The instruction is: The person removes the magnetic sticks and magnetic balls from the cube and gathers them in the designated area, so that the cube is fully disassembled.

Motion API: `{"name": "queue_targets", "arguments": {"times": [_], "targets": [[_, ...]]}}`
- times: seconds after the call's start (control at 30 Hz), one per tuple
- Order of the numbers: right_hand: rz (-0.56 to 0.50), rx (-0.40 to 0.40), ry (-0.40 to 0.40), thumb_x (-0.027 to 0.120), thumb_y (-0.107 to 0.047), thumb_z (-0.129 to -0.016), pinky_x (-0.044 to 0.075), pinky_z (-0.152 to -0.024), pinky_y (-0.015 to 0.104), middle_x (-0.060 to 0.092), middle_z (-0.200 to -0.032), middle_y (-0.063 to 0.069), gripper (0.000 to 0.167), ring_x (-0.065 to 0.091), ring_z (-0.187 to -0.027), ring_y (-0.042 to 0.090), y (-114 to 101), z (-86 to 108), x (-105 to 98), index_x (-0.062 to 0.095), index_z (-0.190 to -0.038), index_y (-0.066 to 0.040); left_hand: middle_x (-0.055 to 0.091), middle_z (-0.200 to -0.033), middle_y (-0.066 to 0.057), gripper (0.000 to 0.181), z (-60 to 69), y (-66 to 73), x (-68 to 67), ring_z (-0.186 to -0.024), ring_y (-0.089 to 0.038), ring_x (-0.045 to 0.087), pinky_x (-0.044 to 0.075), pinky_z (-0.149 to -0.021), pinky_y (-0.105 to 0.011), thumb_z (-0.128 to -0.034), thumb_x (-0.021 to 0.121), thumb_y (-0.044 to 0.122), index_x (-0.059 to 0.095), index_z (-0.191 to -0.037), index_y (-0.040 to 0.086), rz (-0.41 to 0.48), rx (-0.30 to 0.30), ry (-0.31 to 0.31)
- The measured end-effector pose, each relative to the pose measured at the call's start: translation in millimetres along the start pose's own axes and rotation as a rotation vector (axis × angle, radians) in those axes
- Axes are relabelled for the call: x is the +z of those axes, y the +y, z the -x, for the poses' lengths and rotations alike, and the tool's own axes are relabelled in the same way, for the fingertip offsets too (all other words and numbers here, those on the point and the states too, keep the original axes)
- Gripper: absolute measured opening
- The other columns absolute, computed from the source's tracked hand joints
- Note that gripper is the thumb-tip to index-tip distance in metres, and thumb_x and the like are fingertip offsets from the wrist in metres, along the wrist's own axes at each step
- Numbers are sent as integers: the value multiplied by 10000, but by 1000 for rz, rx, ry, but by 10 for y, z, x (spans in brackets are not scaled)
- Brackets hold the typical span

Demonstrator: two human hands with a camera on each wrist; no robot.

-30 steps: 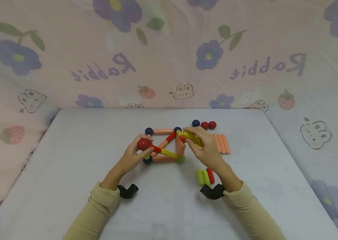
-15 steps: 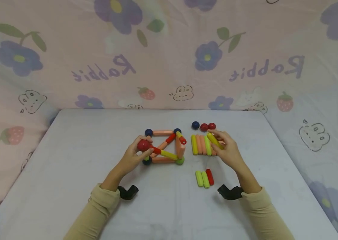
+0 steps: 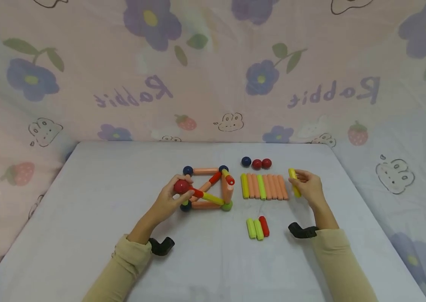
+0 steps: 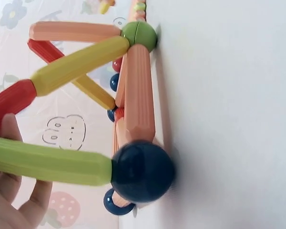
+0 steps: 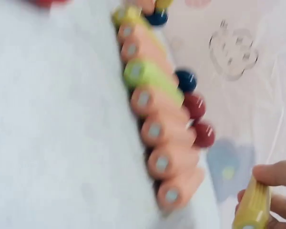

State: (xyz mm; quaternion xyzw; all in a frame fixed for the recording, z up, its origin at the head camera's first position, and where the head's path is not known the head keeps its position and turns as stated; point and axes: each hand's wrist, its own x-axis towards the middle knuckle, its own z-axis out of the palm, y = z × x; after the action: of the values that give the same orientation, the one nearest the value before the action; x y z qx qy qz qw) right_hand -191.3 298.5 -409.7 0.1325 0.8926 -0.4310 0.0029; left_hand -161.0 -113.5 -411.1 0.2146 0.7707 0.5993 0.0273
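My left hand (image 3: 165,200) holds a red ball (image 3: 181,186) on top of a frame of magnetic rods and balls. From that ball a red and a yellow rod (image 3: 213,198) slope down to a green ball (image 3: 227,205). In the left wrist view, a light-green rod (image 4: 52,162) rises from a dark blue ball (image 4: 143,171) past the fingers. A yellow rod tipped with red (image 3: 229,178) leans freely from the frame's far right corner. My right hand (image 3: 310,188) pinches a loose yellow rod (image 3: 294,183), just right of a row of rods (image 3: 275,187).
Behind the row lie a dark blue ball (image 3: 246,161) and two red balls (image 3: 262,164). Nearer the front, two short light-green rods (image 3: 255,229) and a short red rod (image 3: 264,226) lie together. A patterned cloth (image 3: 213,63) hangs behind the white table (image 3: 122,226).
My right hand has moved right, from the frame's far right corner past the row of rods, carrying the yellow rod. The left hand keeps its hold on the red ball.
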Motion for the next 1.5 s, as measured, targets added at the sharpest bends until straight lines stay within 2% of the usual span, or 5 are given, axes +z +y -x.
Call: {"name": "queue_targets", "arguments": {"times": [0.17, 0.57, 0.93, 1.2, 1.5], "targets": [[107, 98, -44, 564, -194, -950, 414, -636, 121, 519, -1290, 317, 521, 568, -1041, 296, 200, -147, 49, 444, -1382, 72, 524, -1260, -232, 293, 31, -8, -1, -1038, -150, 532, 501, -871, -162, -932, 603, 84, 478, -1187, 12, -21, -26, -8], [196, 50, 11, 529, -206, -959, 406, -691, 190, 544, -1274, 313, 486, 553, -1118, 378, 132, -258, 162, 479, -1362, 62, 521, -1258, -201, 311, -19, 5, 5, -1053, -44, 547, 496, -910, -149, -933, 599, 66, 474, -1203, -22, 24, 20, -3], [237, 10, 48, 551, -190, -948, 390, -618, 170, 574, -1164, 294, 472, 575, -996, 343, 140, -232, 158, 489, -1338, 68, 520, -1257, -206, 314, -31, 24, 23, -1040, -47, 553, 501, -893, -148, -928, 600, 58, 473, -1202, -27, 38, 8, -3], [236, -188, 149, 589, -103, -906, 394, -674, 240, 613, -982, 280, 332, 590, -896, 361, -11, -22, 155, 601, -1173, 94, 536, -1288, -198, 308, -20, 27, 3, -1053, -81, 531, 483, -877, -132, -932, 610, 94, 483, -1202, 18, 3, -9, 4], [106, -375, 60, 637, -52, -891, 433, -676, 142, 627, -949, 217, 286, 555, -827, 204, -285, 343, 412, 632, -1151, 66, 506, -1244, -224, 295, -11, 10, -9, -995, 34, 548, 491, -860, -118, -922, 604, 32, 474, -1178, -36, 62, 37, 4]]}}
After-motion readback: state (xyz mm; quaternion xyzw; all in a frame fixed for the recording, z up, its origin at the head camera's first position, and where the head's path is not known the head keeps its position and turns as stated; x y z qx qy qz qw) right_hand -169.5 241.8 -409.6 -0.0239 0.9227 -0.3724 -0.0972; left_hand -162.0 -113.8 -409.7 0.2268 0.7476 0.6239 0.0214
